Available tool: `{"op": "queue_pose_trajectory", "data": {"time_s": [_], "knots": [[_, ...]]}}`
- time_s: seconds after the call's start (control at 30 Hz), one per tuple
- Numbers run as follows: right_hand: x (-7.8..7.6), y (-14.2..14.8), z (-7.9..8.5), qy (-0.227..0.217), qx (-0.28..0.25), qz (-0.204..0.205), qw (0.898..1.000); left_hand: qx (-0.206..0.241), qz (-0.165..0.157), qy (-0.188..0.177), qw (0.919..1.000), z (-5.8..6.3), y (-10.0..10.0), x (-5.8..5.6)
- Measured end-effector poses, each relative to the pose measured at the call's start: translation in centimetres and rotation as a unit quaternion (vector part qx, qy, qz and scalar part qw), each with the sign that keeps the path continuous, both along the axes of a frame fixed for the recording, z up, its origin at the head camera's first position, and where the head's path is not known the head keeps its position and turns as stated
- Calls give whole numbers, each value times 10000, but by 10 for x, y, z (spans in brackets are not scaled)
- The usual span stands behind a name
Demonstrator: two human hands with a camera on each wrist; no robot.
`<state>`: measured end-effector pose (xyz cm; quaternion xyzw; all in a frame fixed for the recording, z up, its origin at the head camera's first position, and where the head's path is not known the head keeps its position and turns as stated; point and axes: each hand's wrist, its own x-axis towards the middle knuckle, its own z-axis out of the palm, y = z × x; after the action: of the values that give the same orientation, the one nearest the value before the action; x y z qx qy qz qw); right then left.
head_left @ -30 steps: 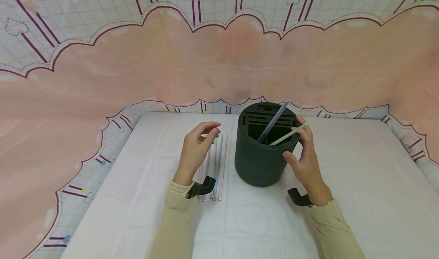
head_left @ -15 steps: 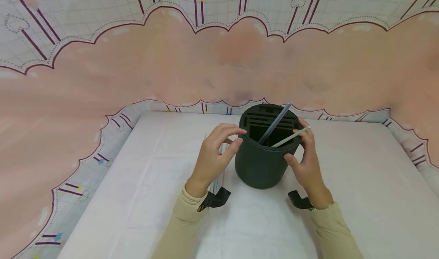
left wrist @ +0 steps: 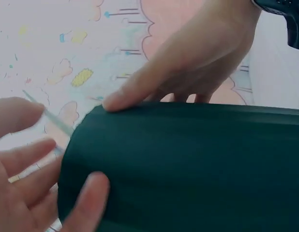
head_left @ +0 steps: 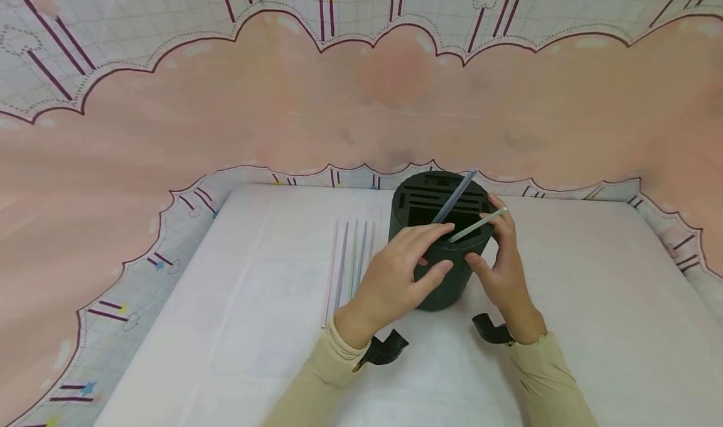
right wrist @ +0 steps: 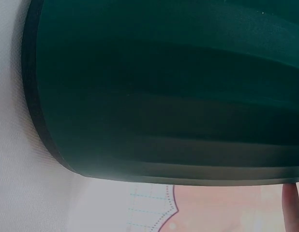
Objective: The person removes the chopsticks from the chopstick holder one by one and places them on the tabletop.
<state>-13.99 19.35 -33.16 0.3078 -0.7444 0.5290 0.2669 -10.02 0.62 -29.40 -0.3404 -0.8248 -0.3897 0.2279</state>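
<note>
A dark green round utensil holder [head_left: 452, 292], slotted at the back of its top with a wide opening in front, stands upright on the table. A blue straw [head_left: 456, 194] and a pale green straw [head_left: 479, 224] lean out of that opening. My right hand [head_left: 503, 270] grips the holder's right side at the rim, thumb in front and fingers behind. Across the front rim reaches my left hand [head_left: 395, 279], fingers extended over the opening and thumb apart outside the wall. In the left wrist view nothing shows between the fingers of the left hand [left wrist: 31, 179].
Several thin pastel straws [head_left: 341, 264] lie side by side on the white-covered table [head_left: 243, 326], left of the holder; my left hand and forearm hide part of them. A patterned peach-and-white sheet [head_left: 350, 107] hangs behind the table.
My left hand has moved right, from above the loose straws to the holder's front rim. The right hand keeps its grip, and both leaning straws stay in the holder.
</note>
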Motion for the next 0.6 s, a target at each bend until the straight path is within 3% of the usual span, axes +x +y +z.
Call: {"op": "queue_pose_trajectory", "data": {"time_s": [0.1,0.3,0.4,0.6], "knots": [[1,0,-3,51,7,-16,10000,-476,581,209,9970,-3,7,2],[1,4,-4,61,-54,40,10000,-1219,1473,683,9792,-6,24,3],[-3,6,-8,95,-67,53,9999,-1199,1604,682,9774,-8,28,2],[-15,13,-27,90,47,48,9999,-413,1285,272,9905,-9,24,0]]}}
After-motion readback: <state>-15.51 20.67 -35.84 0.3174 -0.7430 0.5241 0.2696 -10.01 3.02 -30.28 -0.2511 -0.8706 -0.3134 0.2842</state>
